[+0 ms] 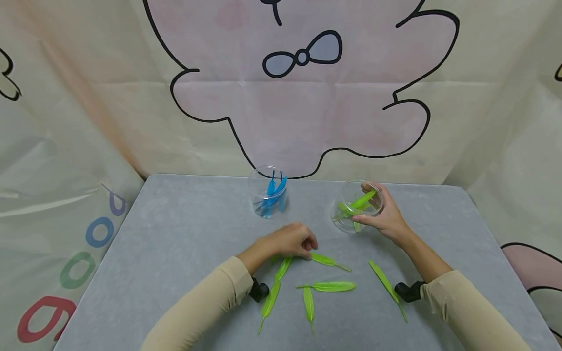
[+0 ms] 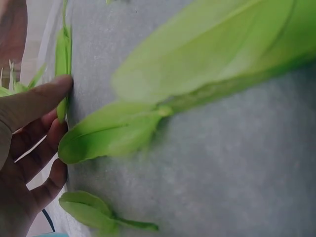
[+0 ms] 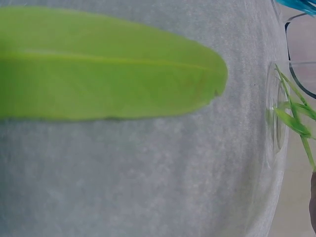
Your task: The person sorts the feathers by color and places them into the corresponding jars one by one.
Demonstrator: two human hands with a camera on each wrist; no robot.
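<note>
My right hand (image 1: 388, 214) grips a clear plastic cup (image 1: 340, 222) at the right rear of the table, thumb and fingers spread around its upper wall. Several green feathers (image 1: 362, 201) stand inside that cup; they also show at the right edge of the right wrist view, past a large close-up feather (image 3: 108, 69). Near the table's middle, my left hand (image 1: 287, 241) pinches the broad end of a green feather (image 1: 325, 260), its quill pointing right. In the left wrist view, the thumb lies over this feather (image 2: 63, 49) with the fingertips beside it.
A second clear cup (image 1: 252, 192) with blue feathers (image 1: 274, 195) stands at the table's back edge. More green feathers lie in front: one pair (image 1: 271, 297) left, a crossing pair (image 1: 331, 286) in the middle, and one feather (image 1: 386, 282) by the right forearm.
</note>
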